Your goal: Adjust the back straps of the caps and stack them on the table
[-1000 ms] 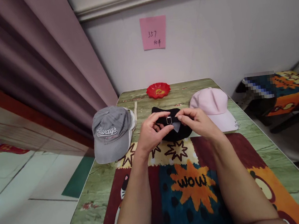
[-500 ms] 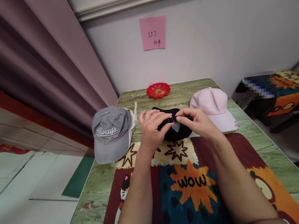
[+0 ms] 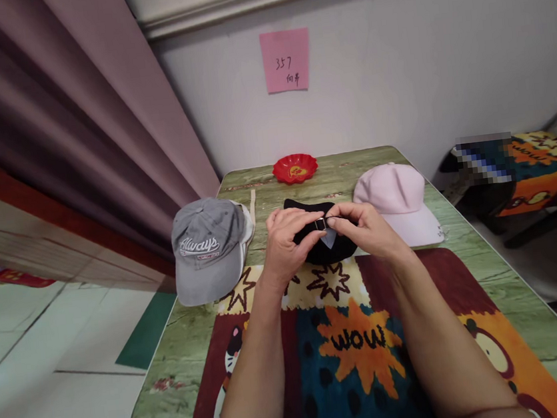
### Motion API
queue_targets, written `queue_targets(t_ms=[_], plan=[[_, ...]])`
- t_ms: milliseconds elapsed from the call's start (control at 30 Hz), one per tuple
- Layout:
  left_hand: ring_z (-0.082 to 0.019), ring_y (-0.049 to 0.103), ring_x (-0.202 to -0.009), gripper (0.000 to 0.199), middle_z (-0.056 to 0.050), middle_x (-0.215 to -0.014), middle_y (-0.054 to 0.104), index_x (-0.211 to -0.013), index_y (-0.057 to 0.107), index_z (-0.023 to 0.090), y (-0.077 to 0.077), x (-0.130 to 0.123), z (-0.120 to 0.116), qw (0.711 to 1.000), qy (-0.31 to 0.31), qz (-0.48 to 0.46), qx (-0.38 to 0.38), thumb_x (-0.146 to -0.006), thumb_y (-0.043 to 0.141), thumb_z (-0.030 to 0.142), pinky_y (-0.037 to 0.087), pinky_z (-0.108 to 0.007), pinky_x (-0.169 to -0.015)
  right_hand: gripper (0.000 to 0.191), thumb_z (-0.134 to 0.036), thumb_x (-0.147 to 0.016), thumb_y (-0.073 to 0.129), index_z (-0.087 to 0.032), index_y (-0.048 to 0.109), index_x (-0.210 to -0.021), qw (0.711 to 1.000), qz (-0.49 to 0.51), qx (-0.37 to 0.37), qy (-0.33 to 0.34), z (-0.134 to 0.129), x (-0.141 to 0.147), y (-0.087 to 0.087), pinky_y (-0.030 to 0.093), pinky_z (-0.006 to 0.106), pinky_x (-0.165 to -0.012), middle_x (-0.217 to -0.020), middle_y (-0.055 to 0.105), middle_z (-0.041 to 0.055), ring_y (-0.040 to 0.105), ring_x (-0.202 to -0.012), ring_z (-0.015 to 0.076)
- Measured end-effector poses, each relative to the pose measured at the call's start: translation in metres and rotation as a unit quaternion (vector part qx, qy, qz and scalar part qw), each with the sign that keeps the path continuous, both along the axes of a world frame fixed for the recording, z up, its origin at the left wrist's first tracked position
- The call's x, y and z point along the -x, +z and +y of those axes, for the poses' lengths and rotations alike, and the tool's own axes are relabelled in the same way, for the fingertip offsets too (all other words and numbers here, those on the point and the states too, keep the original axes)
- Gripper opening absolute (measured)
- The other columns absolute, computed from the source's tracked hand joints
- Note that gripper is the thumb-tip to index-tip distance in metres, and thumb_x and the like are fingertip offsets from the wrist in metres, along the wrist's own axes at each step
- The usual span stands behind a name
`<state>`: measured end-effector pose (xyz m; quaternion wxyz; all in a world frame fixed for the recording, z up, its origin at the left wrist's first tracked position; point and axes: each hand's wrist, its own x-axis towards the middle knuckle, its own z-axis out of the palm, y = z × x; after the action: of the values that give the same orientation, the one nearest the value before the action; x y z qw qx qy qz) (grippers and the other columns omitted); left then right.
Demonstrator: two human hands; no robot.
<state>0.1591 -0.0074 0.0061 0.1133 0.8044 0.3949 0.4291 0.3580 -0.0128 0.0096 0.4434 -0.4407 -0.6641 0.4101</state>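
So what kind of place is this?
Probably a room in someone's home, though I can't be sure: there's a long purple curtain, a green wood-patterned table and a bright cartoon mat saying "WOW".

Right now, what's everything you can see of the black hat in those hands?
The black hat looks like soft cloth, rounded, with a curved upper edge. A shiny, squarish, metal-looking buckle shows on it, with a pale grey patch just below. It is by the far edge of the patterned mat, between the grey cap and the pink cap. The left grip pinches it just left of the buckle, the right grip just right. Part of it is hidden.
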Motion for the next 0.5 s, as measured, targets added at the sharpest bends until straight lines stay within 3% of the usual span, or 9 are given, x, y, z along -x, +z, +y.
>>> queue_targets(t_ms=[333, 500], plan=[[-0.022, 0.066, -0.109, 0.027, -0.005, -0.109, 0.077, -0.116, 0.074, 0.025, 0.0003, -0.0008, -0.0001, 1.000, -0.022, 0.000, -0.003, -0.091, 0.072, 0.034, 0.040, -0.044, -0.108, 0.021, -0.037, -0.089, 0.060, -0.019, 0.066, -0.081, 1.000, -0.009, -0.018, -0.005, 0.0017, 0.0050, -0.0034, 0.042, 0.025, -0.064, -0.074, 0.060, -0.0002, 0.052, -0.069, 0.0139], [-0.024, 0.066, -0.108, 0.037, -0.007, -0.112, 0.075, -0.111, 0.070, 0.022, 0.0013, 0.0065, 0.0019, 0.998, 0.001, -0.056, 0.026, -0.080, 0.083, 0.036, 0.044, -0.042, -0.104, 0.022, -0.039, -0.089, 0.062, -0.018, 0.067, -0.084, 1.000, -0.001, -0.005, -0.012, 0.0017, 0.0033, -0.0029, 0.041, 0.025, -0.060, -0.072, 0.060, -0.0003, 0.052, -0.066, 0.0135]])
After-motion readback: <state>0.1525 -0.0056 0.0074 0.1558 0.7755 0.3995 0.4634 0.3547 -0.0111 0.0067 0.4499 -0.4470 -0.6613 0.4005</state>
